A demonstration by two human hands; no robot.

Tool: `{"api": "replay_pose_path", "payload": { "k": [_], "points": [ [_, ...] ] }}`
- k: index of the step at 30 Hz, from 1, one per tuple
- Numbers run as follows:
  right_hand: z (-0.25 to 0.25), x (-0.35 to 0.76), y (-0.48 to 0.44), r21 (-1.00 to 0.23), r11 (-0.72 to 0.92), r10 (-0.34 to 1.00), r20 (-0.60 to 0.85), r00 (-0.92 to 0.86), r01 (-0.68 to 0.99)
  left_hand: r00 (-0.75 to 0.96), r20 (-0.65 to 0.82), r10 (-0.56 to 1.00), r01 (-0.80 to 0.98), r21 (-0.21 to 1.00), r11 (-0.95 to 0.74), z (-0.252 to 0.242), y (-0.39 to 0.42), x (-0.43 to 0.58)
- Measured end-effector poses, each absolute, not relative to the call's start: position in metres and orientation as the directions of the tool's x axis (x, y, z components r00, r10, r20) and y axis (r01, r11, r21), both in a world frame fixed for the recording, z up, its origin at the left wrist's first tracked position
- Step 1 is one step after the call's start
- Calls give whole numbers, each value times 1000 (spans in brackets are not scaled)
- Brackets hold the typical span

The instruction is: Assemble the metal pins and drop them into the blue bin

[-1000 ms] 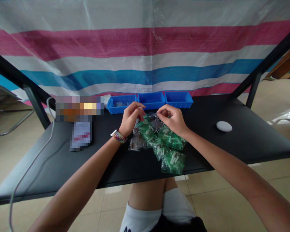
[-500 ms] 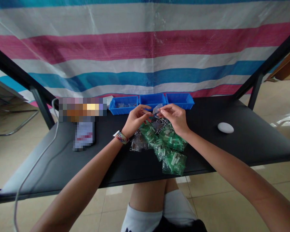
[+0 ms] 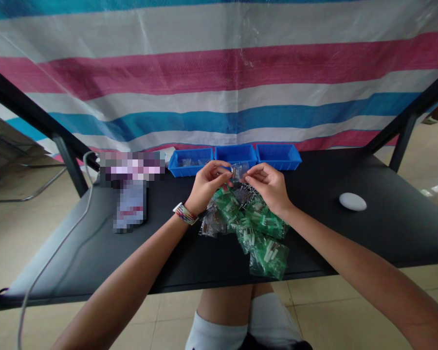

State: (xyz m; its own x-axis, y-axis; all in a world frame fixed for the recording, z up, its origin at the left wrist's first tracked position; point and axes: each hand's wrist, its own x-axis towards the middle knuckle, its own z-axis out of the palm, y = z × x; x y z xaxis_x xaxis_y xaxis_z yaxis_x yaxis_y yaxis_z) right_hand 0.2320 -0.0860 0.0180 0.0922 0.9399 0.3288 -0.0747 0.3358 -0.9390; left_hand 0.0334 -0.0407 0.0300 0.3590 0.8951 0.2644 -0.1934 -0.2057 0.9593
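Between my two hands, above the heap, is a small clear plastic bag (image 3: 239, 171) with small brownish pieces at its left side. My left hand (image 3: 209, 182) pinches the bag's left edge. On the opposite edge, the fingertips of my right hand (image 3: 268, 183) are closed. Below lie several green plastic bags (image 3: 268, 257) with pale, rod-like pieces inside. Clear bags of brownish pieces (image 3: 213, 221) sit at the heap's left. Loose dark and silvery pieces (image 3: 245, 193) show under my hands, partly covered.
Three blue bins (image 3: 279, 156) stand in a row at the back of the black table (image 3: 332, 233); the left bin (image 3: 190, 163) holds clear bags. A white oval object (image 3: 352, 201) lies at right. A pale cable (image 3: 63, 226) and blurred-out items (image 3: 131, 194) are at left.
The small clear bag has come from a tilted position near my right fingers to being spread between both hands. My left fingers have closed on its left edge. The view has shifted slightly.
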Motion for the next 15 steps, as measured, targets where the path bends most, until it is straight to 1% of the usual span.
{"api": "replay_pose_path", "payload": {
  "k": [4,11,15],
  "points": [
    [19,230,-89,-941,317,947,309,81,-116,358,247,900,-221,959,-176,28,-38,32],
    [16,228,-88,-944,316,945,305,116,-96,403,198,894,-238,965,-106,28,-41,35],
    [11,229,-85,-946,316,945,307,110,-75,403,209,891,-223,967,-126,27,-41,37]
  ]
}}
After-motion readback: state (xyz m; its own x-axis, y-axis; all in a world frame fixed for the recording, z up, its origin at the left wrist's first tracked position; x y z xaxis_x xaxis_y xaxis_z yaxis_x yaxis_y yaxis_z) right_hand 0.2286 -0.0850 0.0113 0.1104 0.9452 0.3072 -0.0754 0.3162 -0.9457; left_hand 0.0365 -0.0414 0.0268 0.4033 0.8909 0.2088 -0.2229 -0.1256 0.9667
